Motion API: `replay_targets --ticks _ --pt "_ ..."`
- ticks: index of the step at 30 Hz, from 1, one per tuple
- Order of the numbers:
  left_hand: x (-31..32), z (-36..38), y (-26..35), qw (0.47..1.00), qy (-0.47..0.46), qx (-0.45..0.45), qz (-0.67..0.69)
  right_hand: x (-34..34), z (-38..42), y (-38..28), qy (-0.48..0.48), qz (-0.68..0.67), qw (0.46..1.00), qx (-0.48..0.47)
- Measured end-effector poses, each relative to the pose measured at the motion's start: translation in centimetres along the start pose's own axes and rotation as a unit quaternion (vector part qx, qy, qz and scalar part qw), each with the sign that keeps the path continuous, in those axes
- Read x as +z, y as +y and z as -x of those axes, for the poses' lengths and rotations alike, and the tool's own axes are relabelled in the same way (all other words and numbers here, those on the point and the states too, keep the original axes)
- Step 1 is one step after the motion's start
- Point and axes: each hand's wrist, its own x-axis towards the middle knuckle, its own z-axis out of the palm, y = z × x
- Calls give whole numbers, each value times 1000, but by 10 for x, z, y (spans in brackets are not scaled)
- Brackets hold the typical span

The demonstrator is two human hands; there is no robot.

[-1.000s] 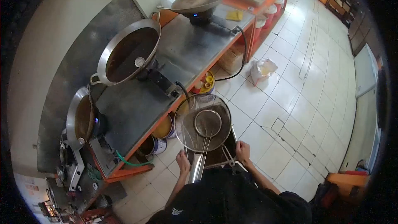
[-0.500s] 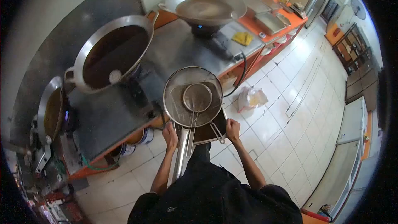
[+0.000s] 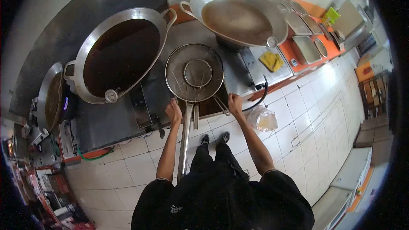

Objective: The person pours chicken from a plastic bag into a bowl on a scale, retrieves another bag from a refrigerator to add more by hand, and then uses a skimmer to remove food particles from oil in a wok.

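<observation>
My left hand (image 3: 173,111) and my right hand (image 3: 234,104) are closed on opposite sides of a metal tray (image 3: 208,107), which is mostly covered from above. Across the tray lies a large round mesh strainer (image 3: 174,70), its long steel handle pointing back toward my body. A smaller strainer (image 3: 198,73) rests inside the large one. Another slim handle (image 3: 221,105) sticks out beside my right hand. The tray is at the front edge of the steel counter (image 3: 183,35), between two big woks.
A wok (image 3: 135,13) of dark liquid with a dial thermometer (image 3: 111,96) stands left. Another wok (image 3: 279,22) of brown liquid stands right, and a smaller wok (image 3: 44,98) far left. A yellow cloth (image 3: 271,61), hose (image 3: 265,93) and plastic bag (image 3: 263,119) are to the right.
Both hands have carried the tray and strainers forward, away from my body, up to the counter. My view has shifted, and my shoes now show below.
</observation>
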Motion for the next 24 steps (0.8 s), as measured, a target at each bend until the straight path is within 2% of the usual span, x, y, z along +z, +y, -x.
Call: replay_targets --ticks 2,3,5,8,10,11,12,13,14,15,16,17,20,21,23,24 --pt "23 -19 -10 999 41 -15 5 2 -27 -11 7 -7 1000 -30" --pt "29 -24 -10 999 44 -5 2 25 -40 18 -16 2 1000 0" --pt "38 -29 -11 999 40 19 -3 36 -64 43 -127 -10 992 2" --pt "42 -25 -5 999 2 -2 44 25 -68 24 16 33 993 -109" --pt "33 -17 -12 998 -59 -34 13 -31 -51 -48 56 30 994 -89" --pt "30 -13 -12 994 -60 -76 46 -30 -34 -43 6 -8 994 -109" --pt "23 -4 -14 988 -63 -122 76 -12 -3 -28 -48 -122 990 -44" --pt "17 6 -13 978 -67 -166 105 -6 12 -37 -178 -183 965 68" --pt "13 16 -9 966 -74 -210 133 35 35 -13 -264 -130 950 104" --pt "13 27 0 951 -81 -252 161 90 58 14 -319 -202 915 144" --pt "13 35 10 934 -87 -291 189 92 58 -6 -332 -338 842 258" --pt "11 46 31 930 -118 -285 201 84 52 -31 -334 -465 738 357" --pt "9 54 45 890 -158 -304 300 60 17 -76 -376 -453 716 375" --pt "9 54 42 869 -163 -316 343 61 11 -77 -405 -462 691 381" --pt "9 55 32 836 -253 -283 396 59 0 -77 -464 -474 639 390" --pt "8 55 31 816 -294 -265 422 50 -6 -81 -474 -474 631 390"
